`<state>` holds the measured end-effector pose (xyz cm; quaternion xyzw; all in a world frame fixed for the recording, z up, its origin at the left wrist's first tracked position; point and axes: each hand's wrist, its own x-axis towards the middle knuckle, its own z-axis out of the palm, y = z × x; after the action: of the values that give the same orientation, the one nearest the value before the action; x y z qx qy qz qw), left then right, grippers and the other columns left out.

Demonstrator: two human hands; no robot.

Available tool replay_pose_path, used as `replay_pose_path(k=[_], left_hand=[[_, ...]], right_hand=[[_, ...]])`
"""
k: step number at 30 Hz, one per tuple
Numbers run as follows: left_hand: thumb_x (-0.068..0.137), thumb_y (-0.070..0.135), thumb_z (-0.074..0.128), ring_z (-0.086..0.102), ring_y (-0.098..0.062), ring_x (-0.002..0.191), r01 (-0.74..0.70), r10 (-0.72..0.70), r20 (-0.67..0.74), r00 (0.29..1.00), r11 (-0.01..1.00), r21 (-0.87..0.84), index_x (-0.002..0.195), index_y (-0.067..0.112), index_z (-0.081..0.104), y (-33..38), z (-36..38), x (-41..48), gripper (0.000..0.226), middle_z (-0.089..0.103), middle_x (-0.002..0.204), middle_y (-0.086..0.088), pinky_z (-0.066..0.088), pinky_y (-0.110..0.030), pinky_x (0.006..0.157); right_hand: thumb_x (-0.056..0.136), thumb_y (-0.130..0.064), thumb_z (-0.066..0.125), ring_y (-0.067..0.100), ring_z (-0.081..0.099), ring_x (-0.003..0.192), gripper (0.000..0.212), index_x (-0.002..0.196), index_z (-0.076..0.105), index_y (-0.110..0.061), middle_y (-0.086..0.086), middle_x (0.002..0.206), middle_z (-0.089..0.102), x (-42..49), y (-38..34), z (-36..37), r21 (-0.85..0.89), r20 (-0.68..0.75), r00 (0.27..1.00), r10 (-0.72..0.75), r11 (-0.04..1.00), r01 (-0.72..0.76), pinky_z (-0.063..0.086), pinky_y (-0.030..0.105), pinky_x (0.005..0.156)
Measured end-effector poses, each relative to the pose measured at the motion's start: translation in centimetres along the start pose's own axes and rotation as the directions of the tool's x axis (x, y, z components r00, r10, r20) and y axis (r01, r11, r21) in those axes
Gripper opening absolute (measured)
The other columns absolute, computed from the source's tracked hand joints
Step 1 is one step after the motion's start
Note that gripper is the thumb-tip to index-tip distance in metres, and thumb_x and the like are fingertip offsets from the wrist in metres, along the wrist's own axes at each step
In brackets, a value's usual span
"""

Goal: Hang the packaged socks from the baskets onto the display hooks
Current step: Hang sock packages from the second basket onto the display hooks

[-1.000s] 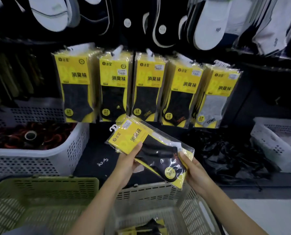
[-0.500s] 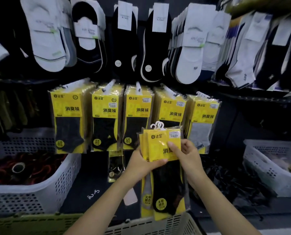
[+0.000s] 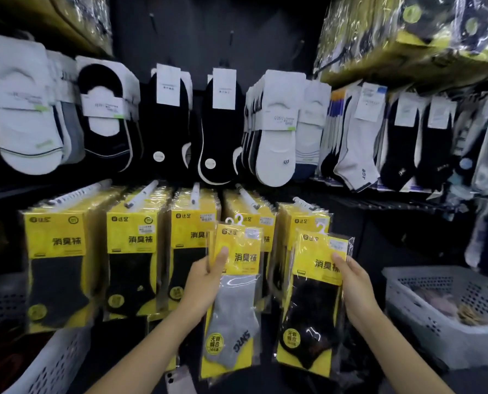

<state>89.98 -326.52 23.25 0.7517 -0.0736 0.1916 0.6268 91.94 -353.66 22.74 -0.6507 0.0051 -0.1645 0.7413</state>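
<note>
Head view: left hand (image 3: pixel 205 280) pinches a grey-sock pack (image 3: pixel 234 297) by its card, right hand (image 3: pixel 353 282) grips a black-sock pack (image 3: pixel 313 302) likewise, both upright with hanger tabs topmost, near the yellow rows' hooks (image 3: pixel 247 197), likely for threading on.

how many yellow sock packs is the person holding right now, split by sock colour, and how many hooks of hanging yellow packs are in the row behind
Grey sock pack, in the left hand: 1
Black sock pack, in the right hand: 1
Total packs in hand: 2
Hooks of hanging yellow packs: 5
</note>
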Motion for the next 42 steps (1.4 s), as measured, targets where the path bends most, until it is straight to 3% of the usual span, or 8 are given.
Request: replay_pose_path(k=[3, 7, 18, 22, 27, 35, 38, 42], left_hand=[[0.084, 0.056, 0.045, 0.020, -0.004, 0.036, -0.023, 0.023, -0.052, 0.998, 1.000, 0.013, 0.058, 0.020, 0.023, 1.0, 0.4, 1.3, 0.050, 0.021, 0.039, 0.010, 0.021, -0.011, 0.038], [0.090, 0.050, 0.046, 0.019, -0.004, 0.033, -0.040, 0.043, -0.098, 0.994, 0.999, 0.034, 0.058, 0.020, 0.022, 1.8, 1.0, 2.3, 0.049, 0.019, 0.037, 0.009, 0.019, -0.012, 0.036], [0.085, 0.053, 0.047, 0.021, -0.004, 0.034, -0.063, 0.066, -0.099, 0.993, 0.997, 0.036, 0.056, 0.021, 0.022, 1.8, 1.6, 3.0, 0.050, 0.021, 0.037, 0.008, 0.021, -0.011, 0.038], [0.083, 0.053, 0.047, 0.020, -0.004, 0.035, -0.061, 0.061, -0.090, 0.994, 0.998, 0.005, 0.055, 0.021, 0.021, 2.0, 1.9, 3.1, 0.050, 0.020, 0.038, 0.010, 0.022, -0.012, 0.039], [0.081, 0.055, 0.047, 0.020, -0.005, 0.036, -0.061, 0.058, -0.099, 0.993, 0.998, -0.032, 0.053, 0.021, 0.022, 2.1, 2.1, 3.4, 0.050, 0.019, 0.039, 0.010, 0.021, -0.013, 0.038], [0.081, 0.055, 0.049, 0.020, -0.004, 0.037, -0.087, 0.079, -0.114, 0.990, 0.994, -0.064, 0.041, 0.029, 0.030, 2.1, 2.4, 3.1, 0.051, 0.021, 0.040, 0.012, 0.021, -0.011, 0.039], [0.081, 0.055, 0.052, 0.031, -0.008, 0.045, -0.083, 0.074, -0.075, 0.994, 0.989, -0.126, 0.059, 0.020, 0.045, 1.9, 2.6, 2.6, 0.043, 0.033, 0.048, 0.008, 0.030, -0.015, 0.047], [0.076, 0.053, 0.060, 0.042, -0.013, 0.051, -0.035, 0.025, -0.049, 0.998, 0.978, -0.207, 0.073, 0.007, 0.067, 2.2, 3.9, 1.9, 0.047, 0.047, 0.053, 0.001, 0.034, -0.019, 0.050]], right_hand=[[0.094, -0.035, 0.055, 0.011, 0.062, 0.101, 0.015, 0.097, 0.067, -0.026, -0.007, 0.101, 0.071, 2.8, -0.6, -1.1, -0.052, -0.040, 0.999, -0.021, 0.998, 0.019, 0.042, 0.035, 0.099], [0.096, -0.027, 0.054, 0.022, 0.066, 0.101, 0.018, 0.097, 0.068, -0.017, 0.004, 0.103, 0.073, 5.4, -1.1, -0.7, -0.060, -0.018, 0.999, -0.041, 0.997, 0.040, 0.048, 0.039, 0.096], [0.095, -0.026, 0.054, 0.007, 0.071, 0.085, 0.015, 0.101, 0.068, -0.023, -0.006, 0.092, 0.076, 8.7, -0.4, 1.0, -0.094, 0.108, 0.993, -0.047, 0.994, 0.057, 0.051, 0.018, 0.069], [0.091, -0.025, 0.061, 0.001, 0.070, 0.074, 0.007, 0.092, 0.067, -0.021, -0.007, 0.086, 0.073, 10.0, 0.2, 2.3, -0.101, 0.003, 0.993, -0.120, 0.988, 0.119, 0.050, 0.009, 0.058], [0.084, -0.031, 0.071, 0.015, 0.061, 0.089, 0.027, 0.100, 0.066, -0.010, 0.003, 0.096, 0.066, 13.4, 1.4, 4.6, -0.150, -0.199, 0.977, -0.076, 0.988, 0.046, 0.046, 0.024, 0.080], [0.084, -0.027, 0.071, 0.022, 0.055, 0.111, 0.047, 0.122, 0.051, -0.009, 0.009, 0.126, 0.056, 12.1, 1.4, 5.8, -0.124, -0.377, 0.926, -0.014, 0.992, -0.036, 0.041, 0.028, 0.087], [0.090, -0.029, 0.063, 0.019, 0.058, 0.105, 0.030, 0.114, 0.055, -0.012, 0.004, 0.116, 0.059, 8.5, 1.2, 5.8, -0.069, -0.282, 0.959, -0.010, 0.998, -0.010, 0.044, 0.027, 0.088], [0.093, -0.039, 0.053, 0.013, 0.064, 0.079, 0.032, 0.100, 0.066, -0.010, 0.003, 0.090, 0.068, 2.9, -0.8, 6.8, 0.047, 0.064, 0.998, -0.018, 0.999, 0.015, 0.054, 0.024, 0.074]])
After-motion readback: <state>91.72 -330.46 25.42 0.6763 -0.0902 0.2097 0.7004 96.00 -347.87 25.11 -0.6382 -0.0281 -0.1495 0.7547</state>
